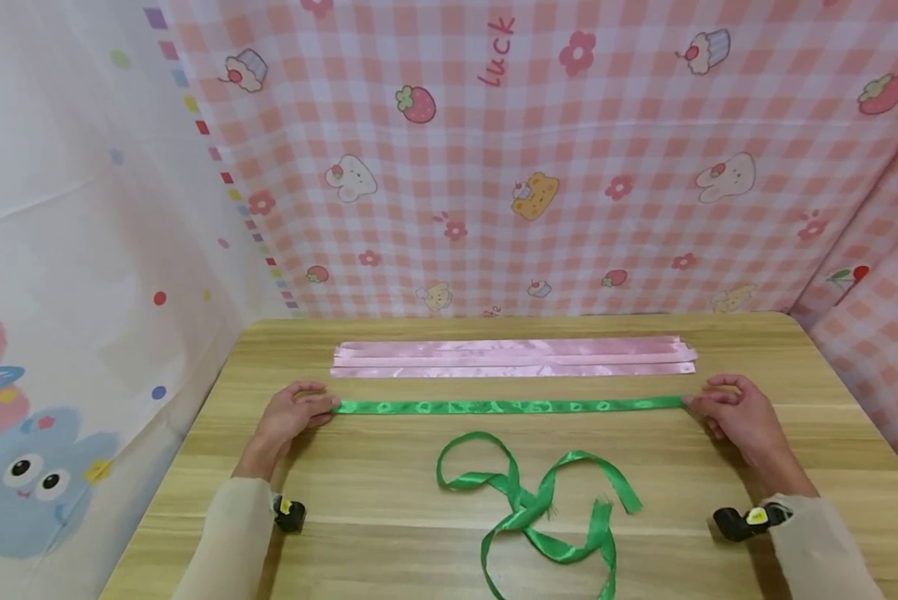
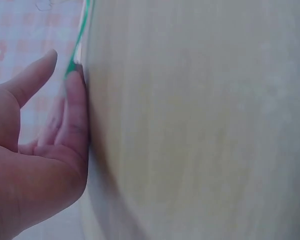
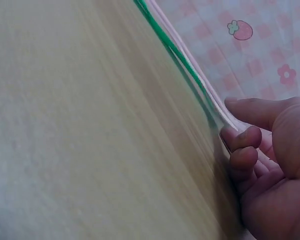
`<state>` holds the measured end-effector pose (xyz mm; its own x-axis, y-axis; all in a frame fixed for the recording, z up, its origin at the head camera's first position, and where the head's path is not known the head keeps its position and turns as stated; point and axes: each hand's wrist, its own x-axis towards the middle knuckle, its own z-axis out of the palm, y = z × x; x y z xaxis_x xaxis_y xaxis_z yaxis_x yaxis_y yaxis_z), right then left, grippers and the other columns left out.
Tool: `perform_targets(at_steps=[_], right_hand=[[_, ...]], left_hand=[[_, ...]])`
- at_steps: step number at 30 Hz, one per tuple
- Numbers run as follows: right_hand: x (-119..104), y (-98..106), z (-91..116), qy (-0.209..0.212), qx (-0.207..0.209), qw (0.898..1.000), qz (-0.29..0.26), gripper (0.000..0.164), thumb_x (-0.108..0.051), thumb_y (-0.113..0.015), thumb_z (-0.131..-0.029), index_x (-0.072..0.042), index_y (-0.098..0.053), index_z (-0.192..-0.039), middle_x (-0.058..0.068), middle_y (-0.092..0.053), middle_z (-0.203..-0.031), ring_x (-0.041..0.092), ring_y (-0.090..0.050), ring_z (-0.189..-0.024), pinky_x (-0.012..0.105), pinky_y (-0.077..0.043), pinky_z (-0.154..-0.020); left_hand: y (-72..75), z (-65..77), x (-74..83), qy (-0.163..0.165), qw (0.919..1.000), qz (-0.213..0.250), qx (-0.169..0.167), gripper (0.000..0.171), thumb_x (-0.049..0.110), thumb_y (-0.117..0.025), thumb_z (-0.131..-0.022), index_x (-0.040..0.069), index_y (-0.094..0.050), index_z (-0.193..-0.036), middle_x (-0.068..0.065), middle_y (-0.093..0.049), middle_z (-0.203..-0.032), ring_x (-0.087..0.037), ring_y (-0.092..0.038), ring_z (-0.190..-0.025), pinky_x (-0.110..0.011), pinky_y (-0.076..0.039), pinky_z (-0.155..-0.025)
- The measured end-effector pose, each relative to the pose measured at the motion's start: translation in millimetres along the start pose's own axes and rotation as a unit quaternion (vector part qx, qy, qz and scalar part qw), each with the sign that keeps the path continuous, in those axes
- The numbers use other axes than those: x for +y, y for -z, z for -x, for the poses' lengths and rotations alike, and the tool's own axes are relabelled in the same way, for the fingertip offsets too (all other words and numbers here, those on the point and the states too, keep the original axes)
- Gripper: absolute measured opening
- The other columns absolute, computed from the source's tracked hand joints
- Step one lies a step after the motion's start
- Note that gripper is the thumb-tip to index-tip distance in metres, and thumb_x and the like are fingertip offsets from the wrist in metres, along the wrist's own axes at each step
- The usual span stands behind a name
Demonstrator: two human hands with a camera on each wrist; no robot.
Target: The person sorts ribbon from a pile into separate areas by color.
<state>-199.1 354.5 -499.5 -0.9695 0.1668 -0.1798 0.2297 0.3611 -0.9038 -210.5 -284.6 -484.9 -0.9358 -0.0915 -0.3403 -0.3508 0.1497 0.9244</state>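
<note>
A long green satin ribbon (image 1: 494,407) lies straight across the wooden table, left to right. At its left end, my left hand (image 1: 293,410) rests on the table with fingertips at the ribbon; in the left wrist view the thumb (image 2: 35,77) stands apart from the fingers. By the other end is my right hand (image 1: 737,410), its fingertips right at the ribbon. The right wrist view shows the lower fingers (image 3: 243,157) loosely bent and the thumb (image 3: 255,112) lifted away from them. Several pink satin ribbons (image 1: 512,357) lie side by side just behind the green one.
More green ribbon (image 1: 524,508) lies in loose, twisted loops near the front of the table (image 1: 389,533). A pink checked cloth (image 1: 494,167) hangs behind the table, and a white patterned cloth (image 1: 82,250) hangs on the left.
</note>
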Motion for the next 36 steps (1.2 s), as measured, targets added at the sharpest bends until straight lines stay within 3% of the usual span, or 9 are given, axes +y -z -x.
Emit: perform_targets(at_steps=[5,9,12,15,19,22,27,32,36], right_hand=[[-8.5,-4.4,9.8,0.032,0.029,0.999,0.003,0.036,-0.025,-0.071,-0.093,-0.014,-0.044,-0.114,-0.021,-0.057,-0.087,0.003,-0.054,-0.066,0.023,-0.048,-0.053],[-27.6,-18.6,25.1,0.115,0.054,0.990,0.061,0.035,-0.017,-0.071,-0.093,-0.003,-0.047,-0.115,-0.010,-0.052,-0.090,0.003,-0.049,-0.069,0.021,-0.044,-0.053],[-49.1,-36.7,37.3,0.199,0.023,0.976,0.083,0.028,-0.007,-0.072,-0.090,0.000,-0.053,-0.110,-0.004,-0.056,-0.087,0.007,-0.047,-0.069,0.021,-0.041,-0.055],[-68.9,-59.3,51.8,0.266,-0.052,0.959,0.088,0.020,-0.003,-0.074,-0.087,-0.004,-0.059,-0.101,0.000,-0.059,-0.085,0.010,-0.049,-0.071,0.023,-0.043,-0.059],[-83.1,-92.0,72.8,0.305,-0.178,0.931,0.098,0.015,-0.009,-0.075,-0.088,-0.012,-0.062,-0.095,-0.001,-0.061,-0.089,0.013,-0.054,-0.078,0.027,-0.047,-0.068],[-84.6,-116.2,85.7,0.324,-0.261,0.903,0.103,0.016,-0.015,-0.077,-0.087,-0.015,-0.063,-0.096,-0.001,-0.064,-0.092,0.018,-0.057,-0.085,0.031,-0.050,-0.075],[-79.6,-145.6,100.5,0.342,-0.343,0.865,0.133,0.021,-0.023,-0.079,-0.086,-0.019,-0.064,-0.100,-0.006,-0.063,-0.099,0.019,-0.057,-0.094,0.032,-0.050,-0.083],[-73.0,-157.8,106.7,0.343,-0.353,0.852,0.178,0.027,-0.029,-0.081,-0.084,-0.025,-0.062,-0.102,-0.012,-0.060,-0.102,0.012,-0.052,-0.098,0.029,-0.047,-0.085],[-70.3,-160.0,107.0,0.335,-0.366,0.850,0.175,0.031,-0.023,-0.082,-0.082,-0.022,-0.060,-0.104,-0.010,-0.061,-0.100,0.009,-0.054,-0.094,0.028,-0.048,-0.084]], left_hand=[[-0.9,12.5,8.7,-0.038,0.9968,-0.068,0.015,0.052,0.013,-0.068,-0.095,-0.006,-0.042,-0.136,-0.021,-0.060,-0.130,-0.007,-0.064,-0.095,-0.023,-0.055,-0.082],[-11.1,24.8,19.8,-0.061,0.9896,-0.128,0.026,0.050,0.019,-0.069,-0.094,-0.001,-0.048,-0.134,-0.020,-0.053,-0.137,-0.021,-0.057,-0.112,-0.030,-0.052,-0.087],[-26.1,33.2,28.4,-0.093,0.9844,-0.148,0.021,0.044,0.017,-0.070,-0.093,0.001,-0.052,-0.129,-0.019,-0.056,-0.133,-0.028,-0.055,-0.115,-0.034,-0.052,-0.087],[-48.8,42.5,35.5,-0.137,0.9783,-0.155,-0.002,0.037,0.010,-0.072,-0.091,-0.001,-0.056,-0.122,-0.022,-0.061,-0.124,-0.028,-0.059,-0.106,-0.031,-0.052,-0.083],[-84.0,58.8,40.8,-0.168,0.9710,-0.146,-0.087,0.032,0.003,-0.071,-0.088,-0.001,-0.059,-0.117,-0.023,-0.065,-0.115,-0.023,-0.062,-0.097,-0.030,-0.052,-0.083],[-108.9,72.5,40.7,-0.171,0.9594,-0.146,-0.171,0.030,0.002,-0.069,-0.090,0.000,-0.059,-0.117,-0.020,-0.066,-0.112,-0.021,-0.063,-0.097,-0.032,-0.052,-0.085],[-144.0,92.4,35.3,-0.160,0.9348,-0.146,-0.282,0.033,0.006,-0.072,-0.089,-0.001,-0.058,-0.118,-0.017,-0.069,-0.108,-0.019,-0.066,-0.095,-0.027,-0.053,-0.082],[-169.3,108.9,24.1,-0.144,0.9071,-0.153,-0.365,0.037,0.011,-0.077,-0.087,0.005,-0.058,-0.119,-0.013,-0.069,-0.108,-0.015,-0.066,-0.095,-0.023,-0.054,-0.080],[-183.3,116.4,13.9,-0.166,0.8884,-0.204,-0.376,0.042,0.016,-0.082,-0.082,0.013,-0.059,-0.118,-0.003,-0.068,-0.102,-0.008,-0.063,-0.092,-0.019,-0.052,-0.079]])
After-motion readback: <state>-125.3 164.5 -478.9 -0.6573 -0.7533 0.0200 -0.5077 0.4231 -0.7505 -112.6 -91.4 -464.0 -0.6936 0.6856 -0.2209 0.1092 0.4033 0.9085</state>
